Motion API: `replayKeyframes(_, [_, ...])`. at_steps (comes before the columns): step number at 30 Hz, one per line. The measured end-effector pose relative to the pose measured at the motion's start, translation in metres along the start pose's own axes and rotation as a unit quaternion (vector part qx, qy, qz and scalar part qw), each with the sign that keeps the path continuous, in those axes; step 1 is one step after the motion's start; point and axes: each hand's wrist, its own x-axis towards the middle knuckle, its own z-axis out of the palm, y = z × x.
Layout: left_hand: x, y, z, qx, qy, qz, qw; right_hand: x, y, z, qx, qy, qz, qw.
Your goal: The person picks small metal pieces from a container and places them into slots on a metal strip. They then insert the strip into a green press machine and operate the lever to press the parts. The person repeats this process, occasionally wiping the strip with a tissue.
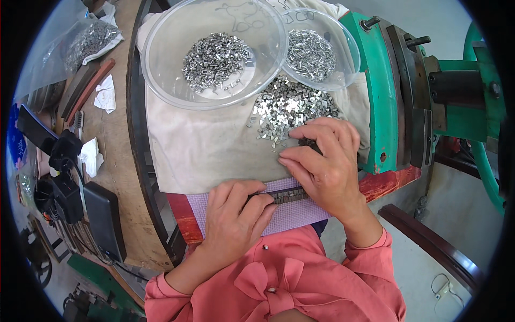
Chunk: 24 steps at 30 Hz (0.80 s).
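Across the purple cloth (292, 217) lies a narrow dark metal strip (289, 195) with a row of small segments along it. My left hand (236, 212) is closed on its left end, thumb and fingers pressed to it. Above the strip's right end, my right hand (327, 166) is bent with its fingertips drawn in at the near edge of a pile of small flat shiny metal pieces (292, 107). A tiny thin metal piece (274, 151) shows beside those fingertips; whether they grip it is unclear. Small dark pieces (310, 143) show between the fingers.
A large clear bowl (161, 88) of short metal cylinders and a smaller clear bowl (351, 70) of thin pins stand behind the pile on beige cloth (204, 155). At right is a green machine vise (370, 107). A wooden bench (115, 188) at left carries a black device (104, 220).
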Motion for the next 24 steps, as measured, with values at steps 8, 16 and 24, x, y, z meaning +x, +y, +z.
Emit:
replayKeyframes(8, [0.002,0.002,0.001,-0.002,-0.002,-0.006,1.000,-0.028,-0.004,-0.022,0.049,0.018,0.017,0.998])
replayKeyframes(16, [0.008,0.006,0.011,0.015,0.000,0.030,0.999,-0.052,-0.008,-0.025,0.073,-0.027,0.046,0.996])
replayKeyframes(24, [0.009,0.006,0.014,0.030,0.019,0.062,0.997,-0.008,0.007,-0.006,0.016,0.024,0.023,0.999])
